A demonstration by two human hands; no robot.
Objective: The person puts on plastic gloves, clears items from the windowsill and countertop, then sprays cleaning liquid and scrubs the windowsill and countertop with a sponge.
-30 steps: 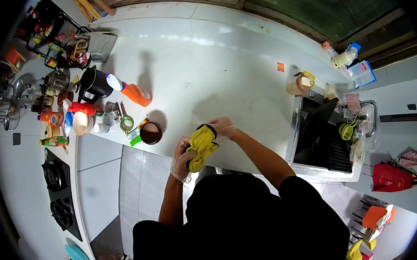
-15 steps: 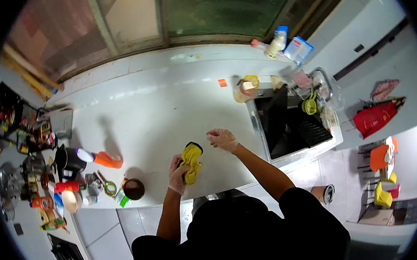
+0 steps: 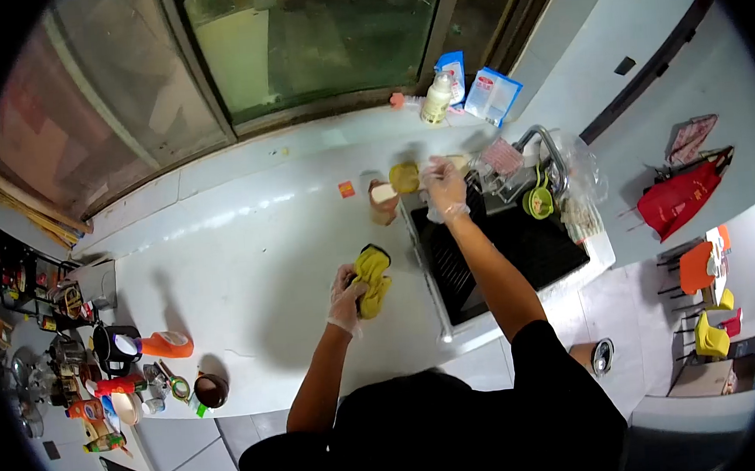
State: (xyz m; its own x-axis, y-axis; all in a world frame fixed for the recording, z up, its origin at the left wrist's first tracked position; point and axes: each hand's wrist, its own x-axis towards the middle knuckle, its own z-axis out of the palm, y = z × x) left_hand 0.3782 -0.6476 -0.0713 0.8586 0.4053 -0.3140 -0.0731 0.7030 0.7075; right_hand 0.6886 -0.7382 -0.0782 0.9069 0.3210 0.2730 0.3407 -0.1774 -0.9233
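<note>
Reaching over the far left corner of the black sink [image 3: 531, 247], the right hand [image 3: 446, 194], in clear plastic, has loosely bent fingers; whether they touch anything, I cannot tell. The left hand [image 3: 343, 299], similarly covered, clamps a crumpled yellow fabric bundle with a dark edge [image 3: 372, 281] left of the sink. The reach seems to call for clearance beside the amber-toned pump bottle [image 3: 383, 210].

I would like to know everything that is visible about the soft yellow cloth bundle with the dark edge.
The soft yellow cloth bundle looks like fabric, perhaps a glove, crumpled into uneven folds, with a narrow dark band along its far end. The left hand, in a clear plastic glove, grips its left side over the white countertop. Whether it is damp cannot be told.
</note>
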